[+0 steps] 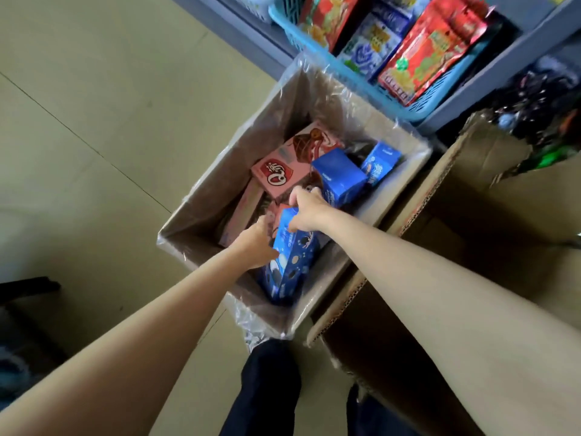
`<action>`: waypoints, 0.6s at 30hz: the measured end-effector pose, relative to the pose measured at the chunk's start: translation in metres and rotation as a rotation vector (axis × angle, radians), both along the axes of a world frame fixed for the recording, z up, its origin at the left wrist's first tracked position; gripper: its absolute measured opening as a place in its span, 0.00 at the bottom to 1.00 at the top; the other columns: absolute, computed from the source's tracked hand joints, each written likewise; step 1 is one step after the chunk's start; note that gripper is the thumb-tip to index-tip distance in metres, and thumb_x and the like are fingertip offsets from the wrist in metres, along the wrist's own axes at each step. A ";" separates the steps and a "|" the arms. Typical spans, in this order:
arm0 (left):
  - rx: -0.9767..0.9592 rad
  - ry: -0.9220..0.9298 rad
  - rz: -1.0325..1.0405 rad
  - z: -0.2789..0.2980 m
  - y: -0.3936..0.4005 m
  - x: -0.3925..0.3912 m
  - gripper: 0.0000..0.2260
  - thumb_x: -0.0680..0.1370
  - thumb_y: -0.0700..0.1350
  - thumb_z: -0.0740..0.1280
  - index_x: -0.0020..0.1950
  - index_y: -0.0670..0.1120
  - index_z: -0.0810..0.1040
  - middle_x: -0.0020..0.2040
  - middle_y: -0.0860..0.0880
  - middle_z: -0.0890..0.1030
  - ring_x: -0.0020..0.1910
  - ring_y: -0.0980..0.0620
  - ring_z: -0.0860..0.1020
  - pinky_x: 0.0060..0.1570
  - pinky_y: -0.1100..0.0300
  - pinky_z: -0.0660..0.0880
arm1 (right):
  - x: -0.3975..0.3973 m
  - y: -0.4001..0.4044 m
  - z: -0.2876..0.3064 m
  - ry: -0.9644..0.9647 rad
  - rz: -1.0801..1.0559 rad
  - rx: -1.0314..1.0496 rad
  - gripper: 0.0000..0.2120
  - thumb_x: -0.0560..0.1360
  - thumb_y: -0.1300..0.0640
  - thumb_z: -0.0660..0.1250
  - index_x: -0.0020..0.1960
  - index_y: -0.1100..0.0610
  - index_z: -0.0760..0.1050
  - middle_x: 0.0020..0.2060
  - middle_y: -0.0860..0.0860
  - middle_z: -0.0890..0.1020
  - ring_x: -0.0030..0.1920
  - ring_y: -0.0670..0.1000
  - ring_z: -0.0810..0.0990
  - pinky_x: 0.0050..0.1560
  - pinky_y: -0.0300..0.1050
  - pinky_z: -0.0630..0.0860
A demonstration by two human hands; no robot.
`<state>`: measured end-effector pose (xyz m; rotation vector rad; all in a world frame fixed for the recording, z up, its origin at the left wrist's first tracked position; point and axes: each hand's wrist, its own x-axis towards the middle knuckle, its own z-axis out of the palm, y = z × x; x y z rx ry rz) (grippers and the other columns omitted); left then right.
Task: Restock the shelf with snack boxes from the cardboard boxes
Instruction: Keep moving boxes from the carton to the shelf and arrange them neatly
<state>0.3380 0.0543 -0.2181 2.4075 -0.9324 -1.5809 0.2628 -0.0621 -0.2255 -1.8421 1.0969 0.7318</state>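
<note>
The landmark is the open cardboard box on the pale tiled floor, its walls wrapped in clear plastic film.

Left of the box there is only floor, and from the lower left the bare left arm reaches in over the box's near-left wall. The left hand sits inside the box against the left face of a blue snack box that stands on end near the box's front corner; its fingers curl round that face, though their tips are hidden behind the carton.

Just beyond the left hand, deeper in the box, pink snack boxes lie flat and tilted, one atop others.

The right hand comes in from the lower right and clamps the top of the same blue snack box, thumb on the near side and fingers bent over the far edge. Both hands thus hold one carton.

Further right inside the box, two more blue cartons lean against its far-right wall.

Right of the box stands a second cardboard box, flaps open, touching it. Behind both, the grey shelf carries a blue basket of snack bags.
</note>
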 end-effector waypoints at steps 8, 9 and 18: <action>-0.229 0.165 0.037 0.223 -0.090 -0.014 0.29 0.72 0.36 0.72 0.70 0.42 0.65 0.66 0.40 0.72 0.64 0.42 0.72 0.66 0.53 0.67 | -0.044 -0.118 0.290 -0.158 0.062 0.179 0.23 0.72 0.59 0.72 0.65 0.55 0.71 0.49 0.48 0.72 0.50 0.50 0.72 0.39 0.41 0.71; -0.234 0.202 -0.029 0.266 -0.106 -0.018 0.28 0.72 0.38 0.72 0.70 0.43 0.65 0.66 0.41 0.73 0.64 0.43 0.72 0.66 0.52 0.68 | -0.055 -0.136 0.340 -0.166 0.061 0.177 0.22 0.72 0.59 0.71 0.64 0.54 0.70 0.48 0.46 0.72 0.49 0.48 0.72 0.41 0.40 0.71; -0.532 0.484 -0.200 0.644 -0.173 -0.069 0.23 0.58 0.52 0.72 0.52 0.50 0.75 0.47 0.52 0.81 0.49 0.53 0.77 0.48 0.63 0.72 | -0.153 -0.191 0.742 -0.399 -0.042 -0.123 0.10 0.77 0.48 0.62 0.44 0.53 0.75 0.41 0.56 0.79 0.33 0.48 0.77 0.33 0.37 0.76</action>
